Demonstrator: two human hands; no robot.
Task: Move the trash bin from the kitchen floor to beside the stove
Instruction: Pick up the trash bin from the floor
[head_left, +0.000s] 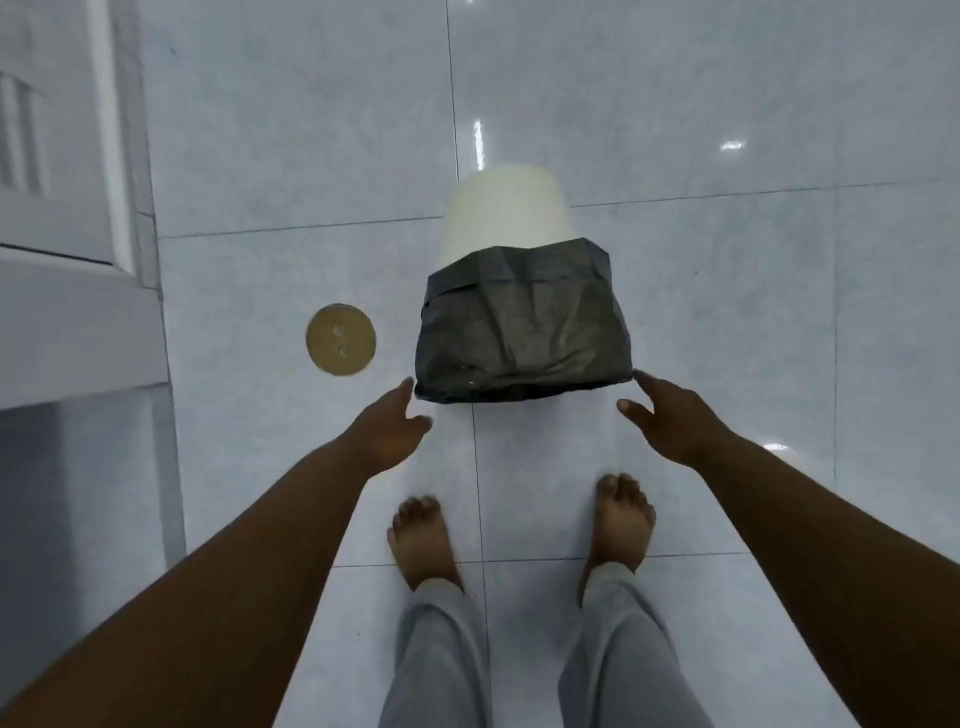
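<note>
A cream-white trash bin (506, 213) stands on the glossy tiled floor in the middle of the head view. A black bin liner (522, 322) is folded over its rim and covers its upper part. My left hand (387, 428) reaches toward the liner's left lower corner, fingers apart, fingertips just short of it. On the other side, my right hand (670, 415) is spread open, its fingertip at the liner's right lower corner. Neither hand holds the bin.
A round brass floor drain cover (340, 339) lies left of the bin. A white cabinet or door frame (78, 208) runs along the left edge. My bare feet (421, 540) in grey trousers stand just behind the bin. Pale tiles stretch ahead and to the right.
</note>
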